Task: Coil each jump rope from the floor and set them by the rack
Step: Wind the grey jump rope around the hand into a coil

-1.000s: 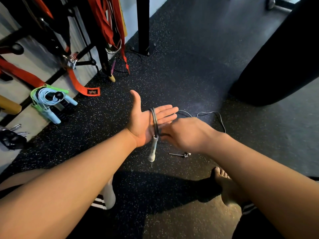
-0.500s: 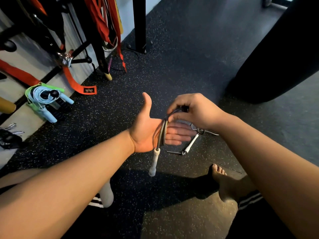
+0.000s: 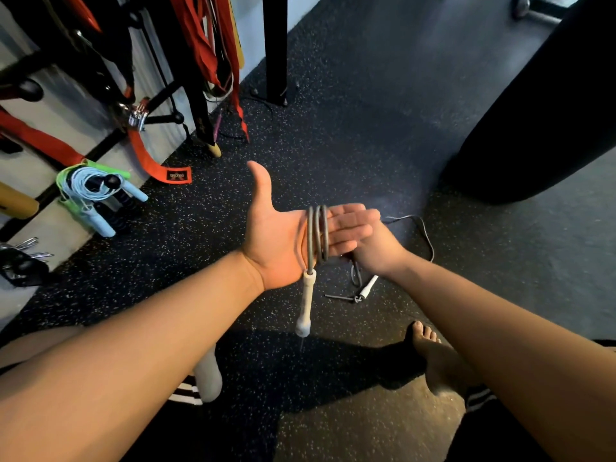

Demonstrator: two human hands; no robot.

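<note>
One head-worn wide-angle view, aimed forward-down at floor (image 3: 366,145); rack (image 3: 160,119) upper left, close.

The right hand (image 3: 378,250), raised over the left hand's fingers half a second ago, now sits beneath them, its own fingers hidden. The grey jump rope (image 3: 318,233) now shows three separate turns around the flat left hand (image 3: 283,241), more than a second ago.

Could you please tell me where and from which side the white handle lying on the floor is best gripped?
Probably pinch the floor handle across its white mid-shaft from straight above: it lies flat and slanted on the rubber floor, uncovered, while its near end carries the cord fitting.
</note>
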